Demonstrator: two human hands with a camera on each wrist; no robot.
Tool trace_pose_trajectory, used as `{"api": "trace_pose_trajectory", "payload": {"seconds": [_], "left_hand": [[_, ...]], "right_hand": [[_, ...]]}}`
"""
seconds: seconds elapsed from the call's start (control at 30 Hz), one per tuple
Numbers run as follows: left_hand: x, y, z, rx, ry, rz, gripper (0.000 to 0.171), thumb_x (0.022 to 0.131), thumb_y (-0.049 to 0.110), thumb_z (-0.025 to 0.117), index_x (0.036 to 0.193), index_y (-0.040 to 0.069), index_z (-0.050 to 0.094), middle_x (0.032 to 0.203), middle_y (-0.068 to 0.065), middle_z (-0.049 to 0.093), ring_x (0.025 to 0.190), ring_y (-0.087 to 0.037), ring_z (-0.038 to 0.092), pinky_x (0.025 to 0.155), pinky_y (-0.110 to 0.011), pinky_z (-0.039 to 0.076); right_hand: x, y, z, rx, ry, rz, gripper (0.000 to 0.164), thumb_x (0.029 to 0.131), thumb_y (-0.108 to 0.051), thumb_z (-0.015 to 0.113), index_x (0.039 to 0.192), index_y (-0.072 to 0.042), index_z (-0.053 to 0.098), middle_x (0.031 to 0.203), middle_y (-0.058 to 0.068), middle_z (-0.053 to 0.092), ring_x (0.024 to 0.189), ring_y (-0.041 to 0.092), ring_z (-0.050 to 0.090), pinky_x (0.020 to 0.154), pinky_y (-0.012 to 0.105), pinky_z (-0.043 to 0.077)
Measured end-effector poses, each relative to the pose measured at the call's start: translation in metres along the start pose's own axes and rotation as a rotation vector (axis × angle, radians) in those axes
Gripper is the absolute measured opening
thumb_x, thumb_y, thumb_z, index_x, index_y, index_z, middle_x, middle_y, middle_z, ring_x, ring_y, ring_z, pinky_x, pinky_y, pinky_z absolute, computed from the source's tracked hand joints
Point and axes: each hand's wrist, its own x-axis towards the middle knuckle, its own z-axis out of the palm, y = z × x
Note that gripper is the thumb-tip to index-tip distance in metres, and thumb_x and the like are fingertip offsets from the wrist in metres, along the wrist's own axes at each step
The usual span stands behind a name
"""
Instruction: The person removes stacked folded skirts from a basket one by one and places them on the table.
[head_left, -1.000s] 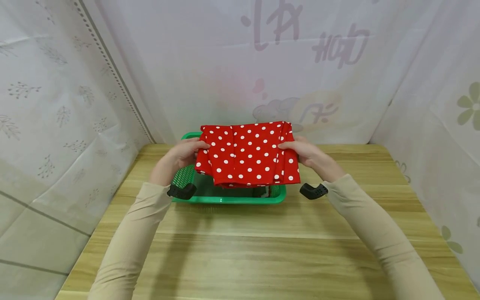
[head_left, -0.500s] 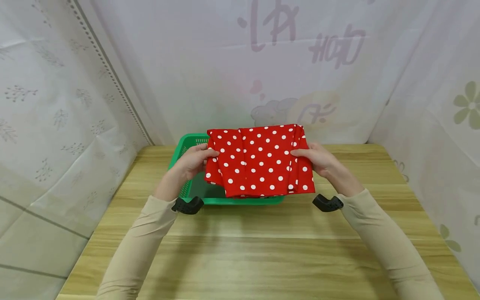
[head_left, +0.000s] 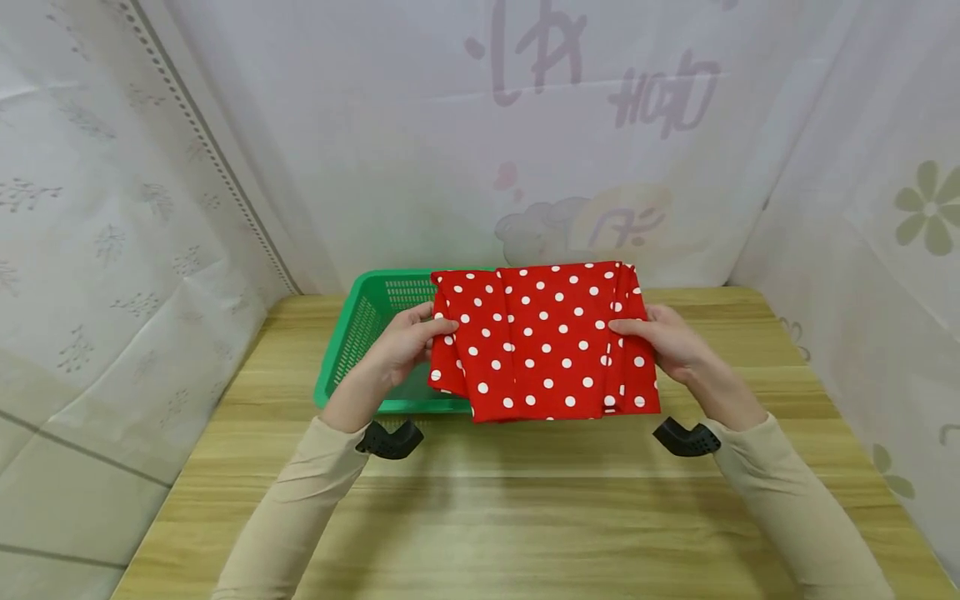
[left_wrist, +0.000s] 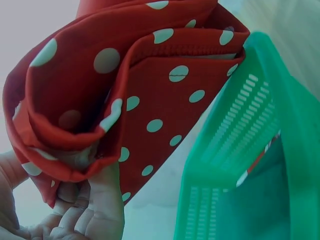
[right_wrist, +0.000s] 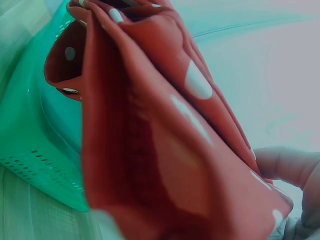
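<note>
A folded red cloth with white polka dots (head_left: 555, 342) is held up in front of and above the right part of a green plastic basket (head_left: 341, 333). My left hand (head_left: 405, 342) pinches its left end, thumb on the near face. At the opposite end my right hand (head_left: 671, 342) grips the cloth the same way. Rolled and folded layers of the cloth (left_wrist: 160, 100) show in the left wrist view, with the fingers (left_wrist: 105, 205) beneath them. Loose folds of the cloth (right_wrist: 175, 135) fill much of the right wrist view. Most of the basket's inside is hidden in the head view.
The basket stands at the back of a wooden table (head_left: 480, 517), close to a printed curtain (head_left: 420, 167). In the left wrist view, a small red-and-white strip (left_wrist: 257, 162) shows inside the basket. Each wrist carries a black mount (head_left: 390, 439).
Both hands have moved right and toward me with the cloth between them. More of the basket's left side now shows. The hold on the cloth looks the same.
</note>
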Motion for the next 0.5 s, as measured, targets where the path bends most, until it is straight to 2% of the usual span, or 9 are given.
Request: {"api": "trace_pose_trajectory", "payload": {"seconds": [0.3,0.5], "left_hand": [[0.002,-0.005,0.023,-0.030,-0.038,0.016,0.040,0.093,0.012,0.054,0.127,-0.004,0.041,0.090,-0.002,0.064,0.071,-0.011,0.065,0.069,-0.027,0.055],[0.008,-0.008,0.040,-0.037,-0.054,0.020,0.038,0.092,0.011,0.055,0.126,-0.003,0.043,0.096,-0.006,0.064,0.073,-0.012,0.066,0.071,-0.029,0.055]], "right_hand": [[-0.021,0.009,-0.017,0.037,0.026,0.006,0.024,0.094,-0.012,0.054,0.113,0.000,0.044,0.090,-0.001,0.065,0.079,0.014,0.067,0.071,0.032,0.056],[-0.034,0.017,-0.030,0.092,0.036,-0.001,0.018,0.094,-0.011,0.054,0.109,-0.004,0.048,0.090,-0.001,0.066,0.079,0.015,0.067,0.071,0.032,0.056]]}}
